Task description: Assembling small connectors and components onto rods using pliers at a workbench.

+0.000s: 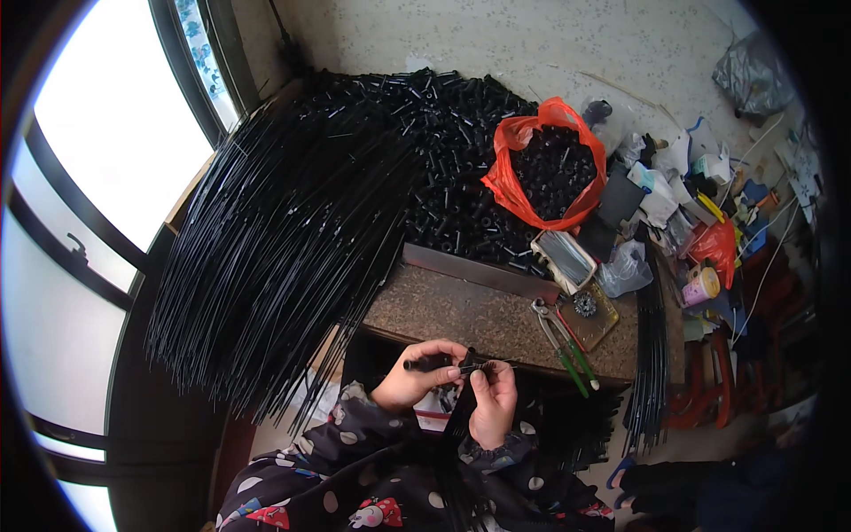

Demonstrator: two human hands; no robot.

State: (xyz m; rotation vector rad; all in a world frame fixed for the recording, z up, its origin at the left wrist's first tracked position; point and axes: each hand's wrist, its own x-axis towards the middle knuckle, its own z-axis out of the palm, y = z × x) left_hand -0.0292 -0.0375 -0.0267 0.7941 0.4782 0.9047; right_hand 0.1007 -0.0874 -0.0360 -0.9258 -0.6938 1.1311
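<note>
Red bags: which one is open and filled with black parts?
The larger bag, by the black heap: its wide mouth shows black parts. The smaller bag, at far right, looks crumpled and shows none.

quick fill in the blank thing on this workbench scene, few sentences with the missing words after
1. The tube-shaped piece in the left hand is ____ in colour.
2. The grips of the pliers on the tabletop are ____.
3. The largest spread of long thin rods lies toward the person's ____ side.

Missing words: black; green; left
</note>
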